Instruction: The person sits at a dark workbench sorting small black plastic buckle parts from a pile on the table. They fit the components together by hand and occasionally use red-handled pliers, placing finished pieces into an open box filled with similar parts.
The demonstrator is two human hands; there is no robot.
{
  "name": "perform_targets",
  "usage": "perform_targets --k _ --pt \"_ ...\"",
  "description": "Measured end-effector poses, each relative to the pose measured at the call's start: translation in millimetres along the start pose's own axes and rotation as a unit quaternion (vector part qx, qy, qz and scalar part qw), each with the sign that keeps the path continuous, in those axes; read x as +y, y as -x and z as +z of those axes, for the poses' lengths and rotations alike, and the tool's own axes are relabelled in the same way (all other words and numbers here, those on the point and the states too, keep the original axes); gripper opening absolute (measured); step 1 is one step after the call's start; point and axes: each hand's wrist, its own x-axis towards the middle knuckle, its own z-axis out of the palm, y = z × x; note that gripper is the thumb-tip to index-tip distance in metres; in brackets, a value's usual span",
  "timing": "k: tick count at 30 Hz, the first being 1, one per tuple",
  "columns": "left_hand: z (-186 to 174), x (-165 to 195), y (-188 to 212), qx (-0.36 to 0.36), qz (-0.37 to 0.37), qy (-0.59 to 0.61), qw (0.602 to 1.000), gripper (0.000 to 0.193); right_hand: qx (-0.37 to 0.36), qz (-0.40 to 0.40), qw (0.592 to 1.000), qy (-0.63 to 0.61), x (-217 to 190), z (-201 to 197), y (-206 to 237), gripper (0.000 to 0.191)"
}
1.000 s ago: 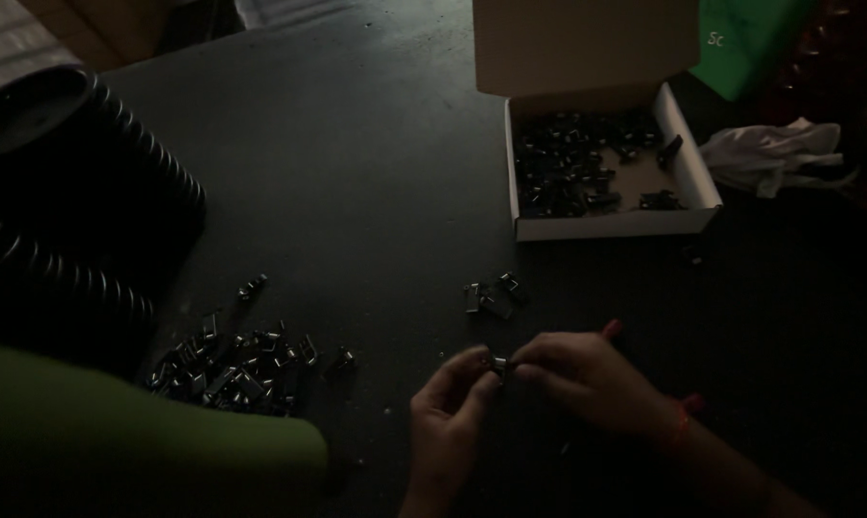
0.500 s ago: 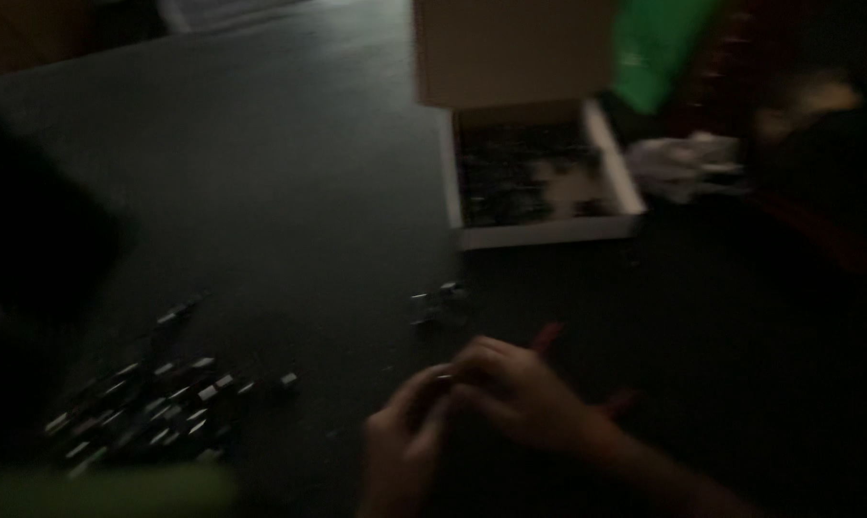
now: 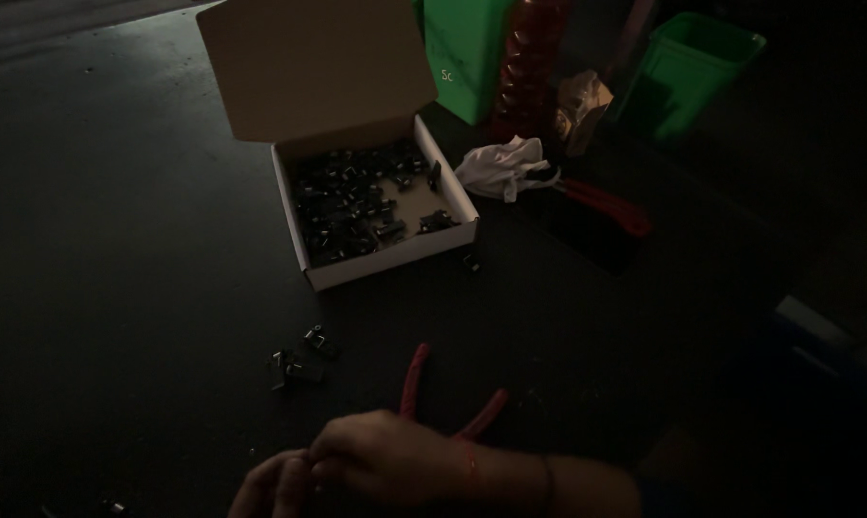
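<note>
Hands (image 3: pixel 356 470) above seemingly black tabletop (image 3: pixel 145 249)

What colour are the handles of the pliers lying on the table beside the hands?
Red. The pliers handles show best in the head view, beside the right hand.

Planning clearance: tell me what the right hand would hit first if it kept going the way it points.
The right hand points left along the table's near edge, so it meets the left hand at once; their fingertips look already joined, though dim light hides detail.
</note>
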Motion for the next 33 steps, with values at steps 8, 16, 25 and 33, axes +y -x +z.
perform_targets --k 8,16,25,33 --pt "27 2 9 -0.005 -0.018 0.008 1.000 0.039 0.001 -0.027 0.999 -0.030 -9 14 9 0.032" --pt "-46 116 20 0.400 -0.076 -0.034 0.913 0.029 0.020 0.216 0.955 -0.203 -7 -17 9 0.027" --pt "18 195 30 0.086 -0.196 0.096 0.972 0.023 0.084 0.161 0.930 -0.320 17 0 8 0.027" --pt "25 192 27 0.155 -0.023 0.081 0.984 0.019 -0.016 0.139 0.990 0.008 -7 -20 9 0.043"
